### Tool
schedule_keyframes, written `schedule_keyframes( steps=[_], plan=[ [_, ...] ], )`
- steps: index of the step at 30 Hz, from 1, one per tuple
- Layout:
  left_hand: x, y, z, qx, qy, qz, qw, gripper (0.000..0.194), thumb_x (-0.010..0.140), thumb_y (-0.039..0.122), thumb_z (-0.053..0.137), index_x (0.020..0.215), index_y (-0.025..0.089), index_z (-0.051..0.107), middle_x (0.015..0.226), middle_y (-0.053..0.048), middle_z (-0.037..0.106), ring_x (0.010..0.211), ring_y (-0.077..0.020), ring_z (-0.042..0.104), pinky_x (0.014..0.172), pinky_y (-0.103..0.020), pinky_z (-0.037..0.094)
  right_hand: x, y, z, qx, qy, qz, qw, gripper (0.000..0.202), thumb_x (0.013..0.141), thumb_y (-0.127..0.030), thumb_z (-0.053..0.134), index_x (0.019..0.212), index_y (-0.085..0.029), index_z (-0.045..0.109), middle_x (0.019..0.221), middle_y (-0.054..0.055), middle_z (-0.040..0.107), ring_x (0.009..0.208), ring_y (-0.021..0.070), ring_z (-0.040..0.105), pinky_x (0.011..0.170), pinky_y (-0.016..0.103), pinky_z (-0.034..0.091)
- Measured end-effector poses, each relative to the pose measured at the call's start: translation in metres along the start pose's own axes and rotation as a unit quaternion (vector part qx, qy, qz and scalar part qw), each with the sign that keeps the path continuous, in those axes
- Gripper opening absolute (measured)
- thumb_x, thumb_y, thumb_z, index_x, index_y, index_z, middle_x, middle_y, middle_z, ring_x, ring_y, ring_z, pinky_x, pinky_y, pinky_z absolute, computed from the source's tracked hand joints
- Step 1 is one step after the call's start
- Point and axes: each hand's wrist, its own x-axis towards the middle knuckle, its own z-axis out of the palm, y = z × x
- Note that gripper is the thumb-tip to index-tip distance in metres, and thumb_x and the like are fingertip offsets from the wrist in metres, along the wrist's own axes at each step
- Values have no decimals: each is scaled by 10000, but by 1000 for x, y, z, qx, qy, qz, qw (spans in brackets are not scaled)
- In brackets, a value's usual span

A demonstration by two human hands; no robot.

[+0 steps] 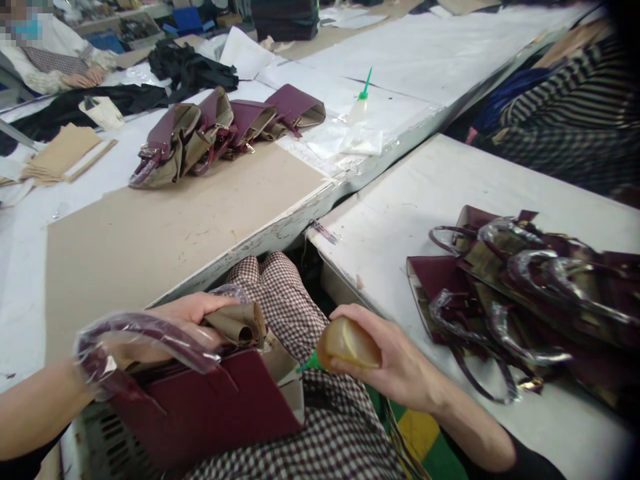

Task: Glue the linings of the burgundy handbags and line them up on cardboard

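Burgundy bag (220, 403) half-hides the left hand (186, 312), seemingly gripping lining (243, 325); right hand (393, 350) clamps bottle (347, 341).

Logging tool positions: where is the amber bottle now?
In the head view, low and just right of centre, the amber bottle is in the right hand, its green nozzle beside the nearest maroon bag.

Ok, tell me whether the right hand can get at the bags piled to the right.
Likely yes: the bags lie near the right hand and nothing seems to block the way. But that hand holds a bottle, so it would probably need to set that down first.
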Motion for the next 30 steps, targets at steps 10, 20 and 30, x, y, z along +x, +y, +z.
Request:
schedule_keyframes(
  steps=[10,20,30],
  plan=[
    [-36,27,23,398,114,68,908,138,942,249,565,1065,227,624,1073,-9,662,941,-201,606,845,-278,476,-1,32,-4,290,185,162,925,373,934,-538,688,1167,-258,608,805,-22,546,579,137,448,420,216,352],
    [-38,-51,52,435,153,87,883,465,924,263,633,1363,332,494,1429,10,597,1360,-222,525,1163,-330,430,-6,46,20,119,266,135,947,464,921,-528,703,1267,-261,547,1051,49,630,771,217,605,571,297,544],
    [-37,-43,51,442,137,119,878,419,921,293,660,1321,321,537,1377,14,644,1308,-201,573,1141,-277,449,20,48,24,0,271,48,961,459,898,-487,733,1265,-277,554,1167,45,653,1044,277,632,942,404,521]
  ],
)
